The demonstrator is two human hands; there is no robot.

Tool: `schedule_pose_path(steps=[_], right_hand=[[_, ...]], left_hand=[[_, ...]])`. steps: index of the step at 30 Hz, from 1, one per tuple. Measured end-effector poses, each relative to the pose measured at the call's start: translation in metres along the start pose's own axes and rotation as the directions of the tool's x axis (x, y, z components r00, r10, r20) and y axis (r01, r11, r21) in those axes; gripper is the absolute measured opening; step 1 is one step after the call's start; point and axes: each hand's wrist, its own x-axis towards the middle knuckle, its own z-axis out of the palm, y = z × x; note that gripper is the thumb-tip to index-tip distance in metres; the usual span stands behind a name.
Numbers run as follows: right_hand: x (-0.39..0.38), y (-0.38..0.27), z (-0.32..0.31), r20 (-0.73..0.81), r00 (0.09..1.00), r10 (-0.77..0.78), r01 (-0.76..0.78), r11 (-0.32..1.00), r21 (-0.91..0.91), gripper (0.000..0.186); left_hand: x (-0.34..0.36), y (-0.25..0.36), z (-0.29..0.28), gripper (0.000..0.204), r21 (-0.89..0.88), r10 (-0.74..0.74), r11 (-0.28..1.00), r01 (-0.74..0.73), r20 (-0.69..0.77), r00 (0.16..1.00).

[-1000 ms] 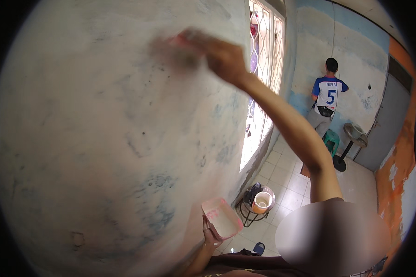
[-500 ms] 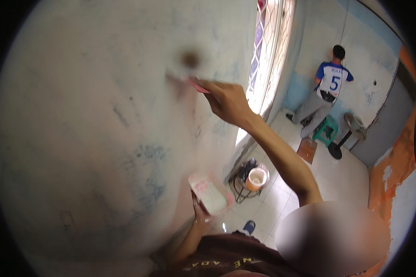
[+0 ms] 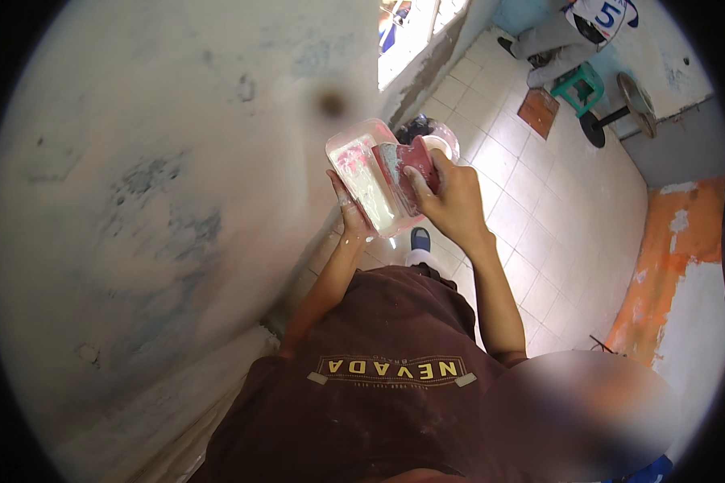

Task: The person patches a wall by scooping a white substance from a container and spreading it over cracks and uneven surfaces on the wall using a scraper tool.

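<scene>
In my left hand is a pink, rectangular plastic tub with white filler paste inside; the fingers support its left side and lower end. My right hand grips a reddish plastic putty spreader, thumb on its face and fingers behind. The spreader's paste-smeared edge lies over the tub's right side. Whitish smears mark both hands. To the left stands the patchy pale wall, with bluish-grey stained spots.
A bucket with a dark bag beside it is partly hidden behind my right hand. Farther off are a person at the far wall, a green stool, a brown board and a round-topped black stand. Light tiles cover the floor.
My right hand has come down from the wall with the spreader to the tub. My view has tilted downward, so the tub sits higher in the picture and more of my shirt shows.
</scene>
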Motion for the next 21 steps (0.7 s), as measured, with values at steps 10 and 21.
schedule_pose_path(steps=[10,21], right_hand=[[0.043,0.095,-0.037,-0.013,1.0,-0.004,0.004,1.0,0.017,0.023],[0.083,0.118,-0.029,-0.017,1.0,-0.006,0.006,1.0,-0.014,0.036]], left_hand=[[0.061,-0.086,0.053,0.083,-0.057,0.045,0.998,-0.041,0.078,0.996],[0.102,-0.092,0.056,0.086,-0.106,-0.042,0.993,0.053,0.1,0.994]])
